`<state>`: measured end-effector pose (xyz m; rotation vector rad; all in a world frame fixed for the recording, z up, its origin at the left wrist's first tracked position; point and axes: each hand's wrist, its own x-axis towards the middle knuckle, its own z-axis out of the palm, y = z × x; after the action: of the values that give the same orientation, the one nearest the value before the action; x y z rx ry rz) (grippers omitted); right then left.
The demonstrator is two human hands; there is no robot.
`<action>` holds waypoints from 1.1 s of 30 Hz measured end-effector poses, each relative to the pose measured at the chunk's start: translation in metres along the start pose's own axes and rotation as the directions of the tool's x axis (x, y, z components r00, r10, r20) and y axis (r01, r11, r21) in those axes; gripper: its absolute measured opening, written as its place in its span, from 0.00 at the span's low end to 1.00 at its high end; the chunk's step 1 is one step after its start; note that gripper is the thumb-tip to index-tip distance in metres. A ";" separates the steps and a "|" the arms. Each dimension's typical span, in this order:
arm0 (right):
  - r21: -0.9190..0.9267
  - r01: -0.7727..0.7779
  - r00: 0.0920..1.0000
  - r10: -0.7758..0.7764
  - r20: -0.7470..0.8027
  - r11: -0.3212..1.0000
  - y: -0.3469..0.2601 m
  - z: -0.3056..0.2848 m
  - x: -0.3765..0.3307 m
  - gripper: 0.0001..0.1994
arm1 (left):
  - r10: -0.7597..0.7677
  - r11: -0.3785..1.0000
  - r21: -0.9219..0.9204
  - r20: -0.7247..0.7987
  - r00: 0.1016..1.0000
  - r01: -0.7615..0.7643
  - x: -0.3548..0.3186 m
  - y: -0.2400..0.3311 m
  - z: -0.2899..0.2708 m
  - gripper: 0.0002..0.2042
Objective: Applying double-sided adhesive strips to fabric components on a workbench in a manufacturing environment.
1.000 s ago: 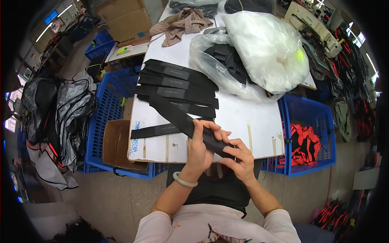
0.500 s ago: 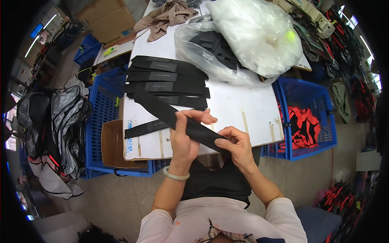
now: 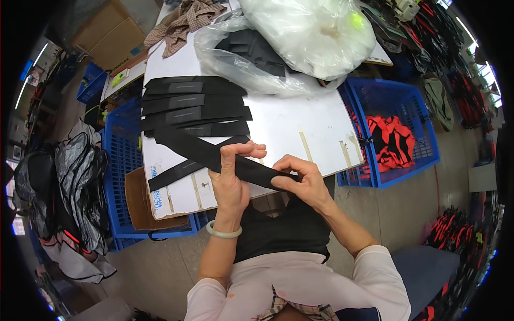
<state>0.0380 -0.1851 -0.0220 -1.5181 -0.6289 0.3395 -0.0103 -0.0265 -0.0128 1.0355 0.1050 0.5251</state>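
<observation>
A long black fabric strip (image 3: 201, 151) runs slantwise across the near part of the white table, from the stacked pieces to my right hand. My left hand (image 3: 231, 184) holds it around the middle, thumb on the near side and fingers reaching behind. With thumb and fingers, my right hand (image 3: 302, 182) pinches the strip's right end. Several similar black strips (image 3: 227, 112), some with a grey label patch, lie overlapped on the table beyond my left hand. Another black strip (image 3: 174, 175) lies crosswise under the held one.
The white table (image 3: 289, 120) carries a clear plastic bag (image 3: 225, 56) of black pieces, a big whitish plastic bag (image 3: 316, 37) and a checked cloth (image 3: 179, 27). Blue crates stand either side; the right crate (image 3: 428, 144) contains red-and-black pieces (image 3: 393, 142). A cardboard box (image 3: 139, 206) sits at left.
The whole view has shifted, with the table appearing farther left. Both hands keep hold of the strip, which now slants a little less steeply.
</observation>
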 end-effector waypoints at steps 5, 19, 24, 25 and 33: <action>-0.026 -0.130 0.992 0.129 -0.014 0.991 0.004 -0.002 -0.005 0.08 | -0.078 0.996 0.031 0.012 0.997 0.078 -0.003 -0.004 0.002 0.22; -0.825 0.463 0.836 -0.468 0.285 0.324 0.063 -0.099 -0.025 0.12 | -0.150 0.303 0.816 0.552 0.821 -0.493 -0.056 -0.051 0.006 0.34; -0.867 0.338 0.909 -0.364 0.202 0.365 0.062 -0.109 -0.046 0.16 | -0.166 0.114 0.830 0.558 0.813 -0.546 -0.056 -0.066 -0.007 0.35; -0.865 0.328 0.915 -0.355 0.191 0.380 0.065 -0.110 -0.050 0.17 | -0.162 0.080 0.825 0.564 0.810 -0.559 -0.055 -0.064 -0.003 0.34; -0.857 0.308 0.908 -0.397 0.135 0.413 0.074 -0.108 -0.061 0.16 | -0.137 0.132 0.829 0.559 0.818 -0.544 -0.064 -0.082 0.013 0.31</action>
<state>0.0638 -0.3049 -0.0984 -2.2833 -1.1346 -0.4947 -0.0323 -0.0990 -0.0858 2.5959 -0.2655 0.3644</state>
